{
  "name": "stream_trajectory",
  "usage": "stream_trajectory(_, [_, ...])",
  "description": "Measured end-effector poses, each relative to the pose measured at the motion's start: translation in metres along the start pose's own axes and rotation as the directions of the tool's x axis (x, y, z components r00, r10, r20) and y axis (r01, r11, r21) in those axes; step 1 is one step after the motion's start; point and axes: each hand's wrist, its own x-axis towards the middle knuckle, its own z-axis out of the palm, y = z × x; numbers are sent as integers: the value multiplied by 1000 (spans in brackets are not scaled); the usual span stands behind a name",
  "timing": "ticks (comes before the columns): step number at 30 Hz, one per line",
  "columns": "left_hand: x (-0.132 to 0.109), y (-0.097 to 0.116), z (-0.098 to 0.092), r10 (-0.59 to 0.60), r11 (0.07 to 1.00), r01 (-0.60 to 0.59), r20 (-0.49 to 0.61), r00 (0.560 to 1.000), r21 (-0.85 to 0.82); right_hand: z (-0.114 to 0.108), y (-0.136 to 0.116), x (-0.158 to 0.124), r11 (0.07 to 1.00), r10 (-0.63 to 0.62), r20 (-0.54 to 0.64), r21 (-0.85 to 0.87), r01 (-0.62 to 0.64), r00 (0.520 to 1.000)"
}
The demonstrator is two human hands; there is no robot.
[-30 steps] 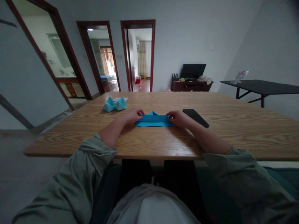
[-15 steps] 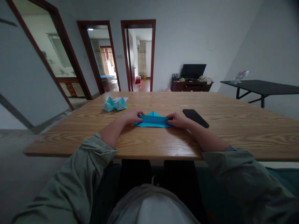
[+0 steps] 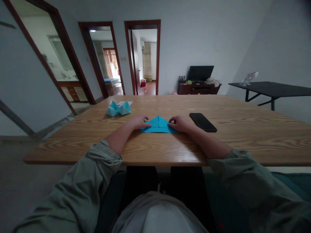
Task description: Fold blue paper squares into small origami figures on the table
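Observation:
A bright blue paper [image 3: 158, 125] lies on the wooden table, folded to a peak at its far side with a flat strip along the near edge. My left hand [image 3: 141, 122] is closed on its left side, thumb on the paper. On the right side my right hand [image 3: 180, 123] grips the paper, with its fingers bent. The fingertips partly cover both ends of the paper. A folded light blue paper piece [image 3: 119, 109] with pointed peaks stands farther back to the left, apart from my hands.
A black phone [image 3: 203, 122] rests on the wooden table [image 3: 155, 150] right of my right hand. White paper lies behind the folded piece. Beyond are a black side table [image 3: 274, 89], a dark screen [image 3: 200, 73] on a cabinet, and doorways.
The upper strip of the blue paper has come down flat toward me, showing more of the peak. Both hands have shifted slightly inward over the paper.

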Motion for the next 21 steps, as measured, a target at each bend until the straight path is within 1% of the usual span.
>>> stream_trajectory(4, [-1, 6, -5, -47, 999, 48, 59, 997, -19, -1, 2, 0, 999, -53, 11, -3, 53, 999])
stream_trajectory(8, [0, 7, -9, -54, 996, 64, 145, 988, -65, 0, 4, 3, 996, -32, 65, 91, 26, 997])
stream_trajectory(10, [-1, 6, -10, -29, 997, 41, 176, 984, -64, 1, 5, 3, 991, -16, 82, 132, 5, 997])
stream_trajectory(12, [-2, 5, -9, 41, 994, -20, 193, 980, -110, 0, 7, 3, 986, -17, 87, 166, 3, 996])
stream_trajectory(13, [-3, 4, -9, 83, 987, -55, 184, 979, -150, -1, 7, 2, 984, -29, 87, 180, 13, 996])
stream_trajectory(14, [-4, 4, -9, 115, 978, -85, 155, 981, -190, -3, 7, 1, 981, -40, 73, 192, 25, 997])
stream_trajectory(15, [-4, 4, -9, 128, 971, -104, 103, 986, -216, -5, 7, 0, 978, -50, 36, 202, 42, 998])
stream_trajectory(17, [-4, 3, -9, 100, 971, -109, -53, 994, -212, -10, 6, -2, 973, -80, -111, 208, 102, 991])
stream_trajectory(19, [-2, 1, -9, 95, 977, -135, -226, 969, -167, -14, 5, -4, 965, -126, -287, 188, 185, 949])
stream_trajectory(21, [0, 0, -8, 165, 968, -217, -339, 926, -123, -17, 5, -5, 957, -183, -390, 139, 255, 902])
